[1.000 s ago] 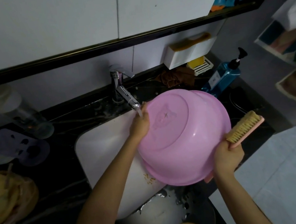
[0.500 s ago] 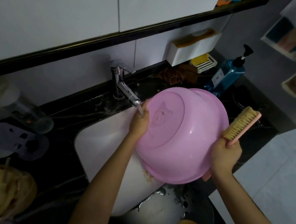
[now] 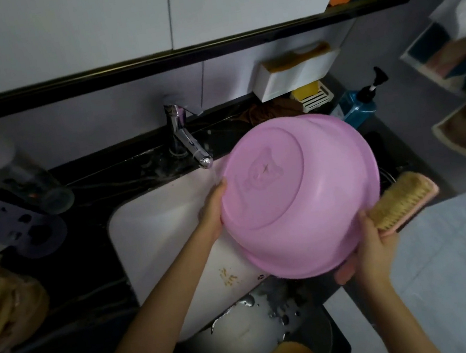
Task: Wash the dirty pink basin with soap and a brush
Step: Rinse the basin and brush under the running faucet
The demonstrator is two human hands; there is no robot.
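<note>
- A white sink (image 3: pixel 148 225) sat in the dark desk (image 3: pixel 92 257), placed to catch the run-off.
- The tap (image 3: pixel 191 147) ran a thin stream by the basin's left edge, seemingly for rinsing.
- The left hand (image 3: pixel 211 209) gripped that edge, its fingers hooked behind the rim.
- The pink basin (image 3: pixel 298 193) was held tilted above the sink, underside facing up.
- The right hand (image 3: pixel 371 249) steadied the lower rim, its fingers wrapped round the brush (image 3: pixel 402 202), whose bristles were off the basin.
- A blue pump bottle (image 3: pixel 360 106), likely soap, stood behind.
</note>
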